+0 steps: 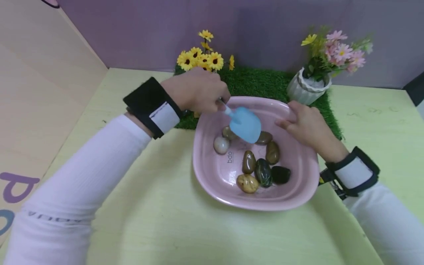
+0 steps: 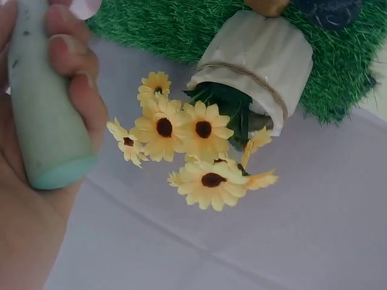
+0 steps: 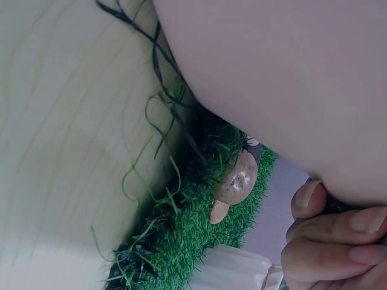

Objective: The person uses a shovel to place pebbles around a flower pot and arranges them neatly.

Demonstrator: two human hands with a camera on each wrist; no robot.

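My left hand [image 1: 200,90] grips the handle of a small light-blue shovel [image 1: 246,124]. Its blade hangs over the back part of a pink basin [image 1: 212,184] and hides part of the stones beneath. In the left wrist view the fingers wrap round the thick, pale-green handle [image 2: 51,115]. Several smooth, shiny stones lie on the basin's floor, among them a whitish stone [image 1: 221,145], a tan stone [image 1: 247,183] and a black stone [image 1: 281,175]. My right hand [image 1: 309,127] holds the basin's back right rim, thumb inside and fingers curled at the outer side in the right wrist view.
Behind the basin lies a green grass mat [image 1: 258,81]. Yellow flowers [image 1: 198,60] in a white pot [image 2: 260,57] stand at its left, and a white pot [image 1: 306,88] with pink flowers at its right. Brown stones [image 3: 239,181] also rest on the mat. A grey wall rises behind.
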